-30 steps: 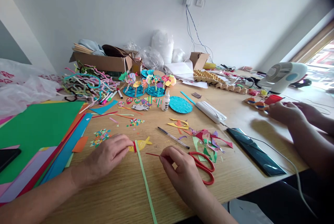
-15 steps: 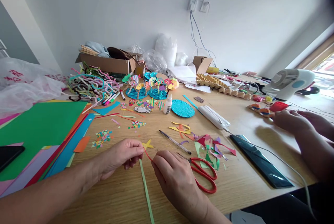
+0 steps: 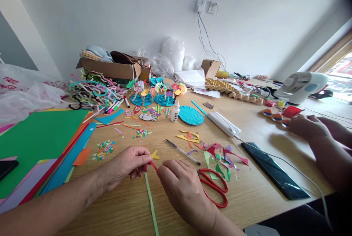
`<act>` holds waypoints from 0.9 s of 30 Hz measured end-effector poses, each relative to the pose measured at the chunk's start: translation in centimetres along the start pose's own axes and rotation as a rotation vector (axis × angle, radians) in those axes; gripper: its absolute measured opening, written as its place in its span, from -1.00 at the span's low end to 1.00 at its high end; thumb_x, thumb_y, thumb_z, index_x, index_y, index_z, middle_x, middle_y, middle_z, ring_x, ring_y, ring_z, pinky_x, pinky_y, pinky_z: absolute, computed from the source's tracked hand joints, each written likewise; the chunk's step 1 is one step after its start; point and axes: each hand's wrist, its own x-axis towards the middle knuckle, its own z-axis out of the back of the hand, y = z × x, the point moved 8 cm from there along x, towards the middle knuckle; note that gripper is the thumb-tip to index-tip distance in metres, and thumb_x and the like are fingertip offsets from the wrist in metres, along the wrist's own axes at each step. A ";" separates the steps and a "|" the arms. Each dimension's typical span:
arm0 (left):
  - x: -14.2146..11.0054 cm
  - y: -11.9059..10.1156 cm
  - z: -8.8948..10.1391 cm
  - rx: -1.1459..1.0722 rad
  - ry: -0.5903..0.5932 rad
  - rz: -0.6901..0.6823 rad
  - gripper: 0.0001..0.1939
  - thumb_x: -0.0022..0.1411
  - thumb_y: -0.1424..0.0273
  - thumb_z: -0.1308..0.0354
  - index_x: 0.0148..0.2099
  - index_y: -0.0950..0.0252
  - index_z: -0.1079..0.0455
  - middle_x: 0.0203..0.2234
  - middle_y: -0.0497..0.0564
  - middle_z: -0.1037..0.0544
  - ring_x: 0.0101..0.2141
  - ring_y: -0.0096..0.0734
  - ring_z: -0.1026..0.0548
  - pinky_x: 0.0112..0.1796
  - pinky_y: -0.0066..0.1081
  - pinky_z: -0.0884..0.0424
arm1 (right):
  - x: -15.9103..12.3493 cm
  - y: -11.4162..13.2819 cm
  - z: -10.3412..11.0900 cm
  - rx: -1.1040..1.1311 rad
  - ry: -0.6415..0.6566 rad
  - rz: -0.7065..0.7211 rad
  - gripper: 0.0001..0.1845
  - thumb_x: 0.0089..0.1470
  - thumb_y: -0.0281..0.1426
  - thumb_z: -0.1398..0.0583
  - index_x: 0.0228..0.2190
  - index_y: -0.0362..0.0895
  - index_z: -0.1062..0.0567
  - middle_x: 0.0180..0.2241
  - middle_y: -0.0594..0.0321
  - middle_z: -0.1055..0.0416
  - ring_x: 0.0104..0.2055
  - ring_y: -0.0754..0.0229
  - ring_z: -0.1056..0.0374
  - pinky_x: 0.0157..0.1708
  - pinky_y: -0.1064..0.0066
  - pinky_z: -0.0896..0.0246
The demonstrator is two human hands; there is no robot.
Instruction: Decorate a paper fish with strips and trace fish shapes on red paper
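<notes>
Left hand (image 3: pixel 129 164) and right hand (image 3: pixel 184 188) pinch a red strip (image 3: pixel 153 165), apparently paper, between them.

From my remote seat I can make out no complete word, brand or number. I see red printed characters (image 3: pixel 11 81) on the crumpled, whitish translucent plastic bag (image 3: pixel 33 96) at the far left, but folds and blur keep me from reading them. The small white plastic squeeze bottle (image 3: pixel 176 106) on the wooden table (image 3: pixel 132 206) bears dark label marks (image 3: pixel 176 116), too tiny for me to decipher.
</notes>
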 end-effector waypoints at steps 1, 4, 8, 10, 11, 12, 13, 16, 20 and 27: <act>0.0 0.0 0.1 -0.005 -0.009 -0.005 -0.57 -0.03 0.00 -0.15 -0.45 0.30 -0.25 -0.64 -0.16 -0.33 -0.64 -0.60 -0.21 -0.63 -0.54 0.00 | 0.0 0.0 0.0 -0.002 -0.007 0.004 -0.77 0.18 -0.53 0.01 -0.49 -0.12 -0.32 -0.50 0.30 -0.30 -0.50 0.27 -0.15 -0.48 0.43 0.03; 0.2 -0.1 0.2 0.012 -0.013 -0.015 -0.59 -0.03 0.02 -0.15 -0.45 0.29 -0.23 -0.65 -0.17 -0.31 -0.64 -0.60 -0.20 -0.64 -0.55 -0.01 | 0.0 0.3 0.1 -0.003 -0.023 0.021 -0.75 0.18 -0.56 0.03 -0.48 -0.12 -0.32 -0.50 0.29 -0.31 -0.50 0.27 -0.15 -0.48 0.43 0.02; 0.7 -0.5 0.8 0.109 -0.040 -0.066 -0.64 -0.02 0.07 -0.14 -0.43 0.28 -0.23 -0.66 -0.19 -0.27 -0.64 -0.58 -0.19 -0.64 -0.57 -0.03 | 0.3 0.7 -0.1 0.005 0.023 0.057 -0.77 0.19 -0.53 0.02 -0.45 -0.13 -0.35 -0.48 0.29 -0.35 -0.49 0.28 -0.19 -0.47 0.44 -0.01; 1.0 -0.7 1.2 0.154 -0.056 -0.097 -0.66 -0.01 0.09 -0.12 -0.44 0.28 -0.24 -0.66 -0.18 -0.28 -0.62 -0.57 -0.21 -0.64 -0.56 -0.05 | 0.6 0.8 -0.3 -0.013 0.058 0.075 -0.82 0.18 -0.53 -0.01 -0.41 -0.14 -0.36 -0.45 0.28 -0.37 -0.47 0.27 -0.21 -0.46 0.44 -0.03; 1.2 -0.8 1.5 0.173 -0.063 -0.109 -0.67 -0.01 0.10 -0.11 -0.44 0.29 -0.24 -0.66 -0.17 -0.29 -0.61 -0.56 -0.22 -0.63 -0.56 -0.07 | 0.7 0.7 -0.5 -0.028 0.073 0.082 -0.84 0.17 -0.53 -0.03 -0.40 -0.14 -0.37 -0.44 0.28 -0.38 -0.46 0.27 -0.23 -0.45 0.44 -0.03; 1.4 -0.9 1.7 0.195 -0.071 -0.120 -0.68 0.00 0.10 -0.10 -0.45 0.29 -0.25 -0.66 -0.17 -0.29 -0.61 -0.55 -0.23 -0.63 -0.55 -0.08 | 0.8 0.7 -0.7 -0.044 0.090 0.088 -0.87 0.15 -0.53 -0.05 -0.39 -0.15 -0.37 -0.44 0.29 -0.38 -0.45 0.27 -0.23 -0.44 0.44 -0.03; 1.6 -1.0 2.0 0.219 -0.080 -0.131 -0.68 0.00 0.11 -0.09 -0.45 0.29 -0.26 -0.66 -0.16 -0.29 -0.61 -0.54 -0.24 -0.62 -0.55 -0.09 | 0.9 0.6 -0.9 -0.060 0.107 0.093 -0.89 0.14 -0.53 -0.07 -0.40 -0.15 -0.37 -0.44 0.29 -0.38 -0.45 0.26 -0.24 -0.44 0.43 -0.03; 2.1 -1.3 2.7 0.289 -0.110 -0.165 -0.71 -0.01 0.15 -0.09 -0.47 0.30 -0.30 -0.66 -0.17 -0.25 -0.61 -0.53 -0.20 -0.61 -0.53 -0.11 | 1.2 0.3 -1.7 -0.104 0.146 0.102 -0.90 0.10 -0.53 -0.12 -0.44 -0.14 -0.36 -0.45 0.31 -0.37 -0.45 0.27 -0.24 -0.46 0.43 -0.01; 2.6 -1.4 3.3 0.358 -0.157 -0.226 -0.79 -0.06 0.24 -0.10 -0.52 0.29 -0.28 -0.64 -0.16 -0.25 -0.57 -0.51 -0.20 -0.55 -0.51 -0.12 | 1.4 0.3 -2.9 -0.138 0.152 0.132 -0.86 0.09 -0.53 -0.13 -0.49 -0.13 -0.34 -0.49 0.33 -0.35 -0.50 0.28 -0.22 -0.50 0.42 0.04; 3.6 -0.7 4.3 0.487 -0.195 -0.276 -0.80 -0.05 0.23 -0.04 -0.51 0.27 -0.28 -0.62 -0.14 -0.29 -0.53 -0.45 -0.26 -0.48 -0.48 -0.17 | 1.3 0.0 -5.1 -0.116 0.216 0.127 -0.90 0.04 -0.52 -0.18 -0.48 -0.15 -0.36 -0.50 0.33 -0.37 -0.52 0.27 -0.22 -0.53 0.40 0.06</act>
